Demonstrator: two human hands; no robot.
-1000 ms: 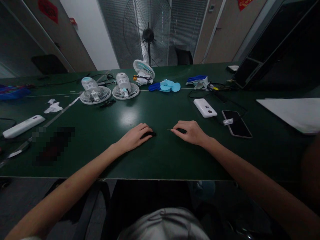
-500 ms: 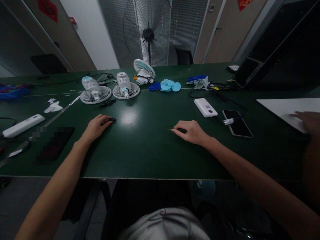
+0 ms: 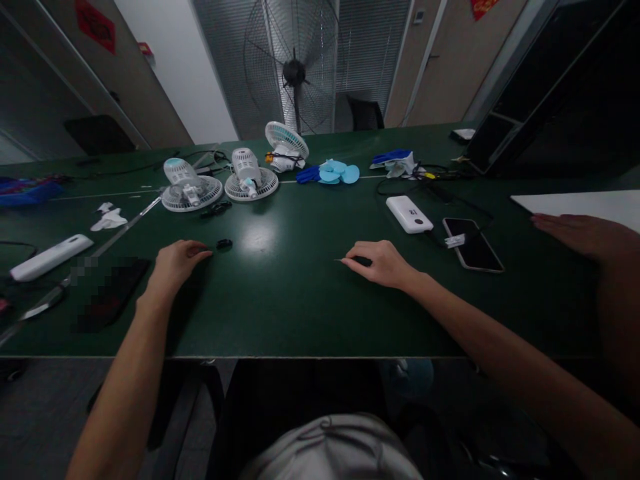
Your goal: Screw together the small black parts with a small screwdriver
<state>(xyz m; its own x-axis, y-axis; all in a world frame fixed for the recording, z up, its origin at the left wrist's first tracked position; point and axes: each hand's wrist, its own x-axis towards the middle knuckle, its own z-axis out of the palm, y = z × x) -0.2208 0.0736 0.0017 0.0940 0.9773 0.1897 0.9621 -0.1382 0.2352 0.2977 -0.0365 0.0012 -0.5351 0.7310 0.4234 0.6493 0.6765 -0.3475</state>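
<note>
My right hand [image 3: 383,262] rests on the green table, closed around a small screwdriver [image 3: 363,261]. Its dark handle shows between the fingers, and a thin metal tip points left. On the left, my left hand [image 3: 176,261] is empty, its fingers loosely bent and apart. Just beyond those fingertips lies a small black object [image 3: 225,244], too small to identify. Past it, a short black cable bundle [image 3: 216,209] sits before two small white fans [image 3: 191,193] lying face down.
A third small fan [image 3: 287,145], blue fan blades [image 3: 339,172] and gloves [image 3: 393,160] line the back. Right of my right hand are a white power bank [image 3: 409,214] and a phone [image 3: 474,245]. Another person's hand [image 3: 587,235] lies by a white sheet [image 3: 590,205].
My left hand has let go of the small black object and drawn back left. The other person's hand has moved left along the sheet. My right hand stays about the same.
</note>
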